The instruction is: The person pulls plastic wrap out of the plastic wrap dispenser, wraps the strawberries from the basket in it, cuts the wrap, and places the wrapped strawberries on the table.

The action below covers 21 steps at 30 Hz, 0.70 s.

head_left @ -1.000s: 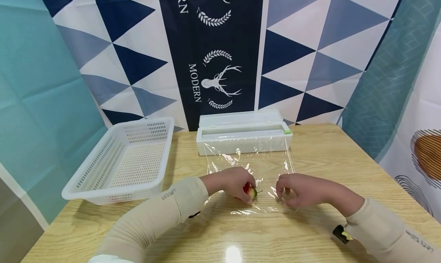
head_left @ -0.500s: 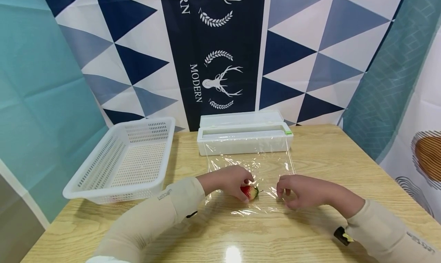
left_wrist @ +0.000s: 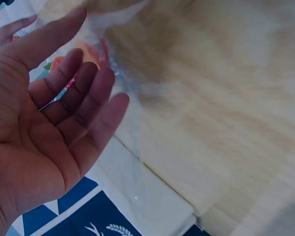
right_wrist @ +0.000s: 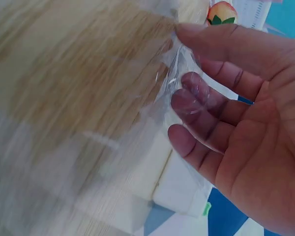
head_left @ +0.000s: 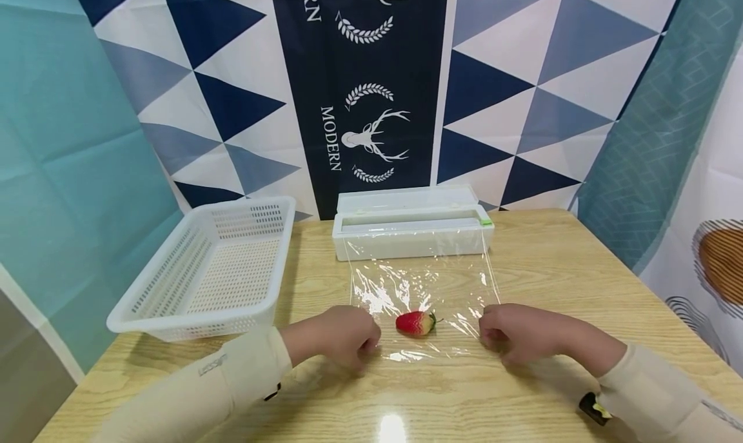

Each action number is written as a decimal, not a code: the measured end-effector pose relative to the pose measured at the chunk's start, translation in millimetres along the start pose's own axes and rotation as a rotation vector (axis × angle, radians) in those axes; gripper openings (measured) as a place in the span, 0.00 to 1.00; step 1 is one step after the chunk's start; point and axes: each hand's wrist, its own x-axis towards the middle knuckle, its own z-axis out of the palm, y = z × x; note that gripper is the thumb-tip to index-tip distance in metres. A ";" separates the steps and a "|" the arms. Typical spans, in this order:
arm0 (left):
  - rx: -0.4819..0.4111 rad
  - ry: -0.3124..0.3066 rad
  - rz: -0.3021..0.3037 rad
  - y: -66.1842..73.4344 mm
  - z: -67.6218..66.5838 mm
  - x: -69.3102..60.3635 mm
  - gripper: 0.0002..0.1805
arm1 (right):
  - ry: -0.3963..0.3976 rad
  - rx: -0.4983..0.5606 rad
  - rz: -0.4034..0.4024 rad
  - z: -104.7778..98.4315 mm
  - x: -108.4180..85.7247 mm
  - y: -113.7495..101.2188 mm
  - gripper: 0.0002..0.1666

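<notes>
A red strawberry (head_left: pixel 415 324) lies on a sheet of clear film (head_left: pixel 377 298) that stretches from a white box (head_left: pixel 412 243) toward the person. The left hand (head_left: pixel 348 336) is at the film's near left corner, left of the strawberry. In the left wrist view, the left hand (left_wrist: pixel 54 128) has its thumb apart from its loosely bent fingers, beside the film. At the near right corner, the right hand (head_left: pixel 525 333) holds the film. The right wrist view shows the right hand (right_wrist: pixel 255 123) with film (right_wrist: pixel 179 64) gathered at its thumb; the index fingertip is hidden.
A white perforated basket (head_left: pixel 273 301) stands on the left of the wooden table (head_left: pixel 325 398). The box has its lid (head_left: pixel 406 200) raised at the back, before a patterned cloth (head_left: pixel 383 56). Teal cloth (head_left: pixel 75 172) hangs at the left.
The left hand has let go of the strawberry and moved left to the film's corner. The strawberry stays on the film. The right hand has shifted slightly right and nearer the person.
</notes>
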 end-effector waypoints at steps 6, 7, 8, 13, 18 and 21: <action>0.011 0.035 0.010 -3.9 5.7 -16.7 0.11 | 0.041 -0.008 -0.069 4.4 -5.5 9.2 0.20; 0.015 0.044 0.018 -4.0 6.1 -17.0 0.11 | 0.049 -0.022 -0.088 4.6 -6.3 10.7 0.20; 0.023 0.052 0.022 -3.8 6.6 -17.2 0.12 | 0.056 -0.033 -0.105 4.8 -7.0 11.9 0.20; 0.070 0.073 0.027 -1.7 8.5 -17.4 0.14 | 0.081 -0.022 -0.134 1.9 -11.1 13.7 0.19; 0.044 0.110 0.007 -1.0 6.5 -20.5 0.14 | 0.122 -0.024 -0.135 -5.1 -15.3 13.5 0.17; 0.024 0.143 0.014 -2.6 5.2 -22.0 0.14 | 0.123 -0.029 -0.112 -8.5 -16.5 13.6 0.17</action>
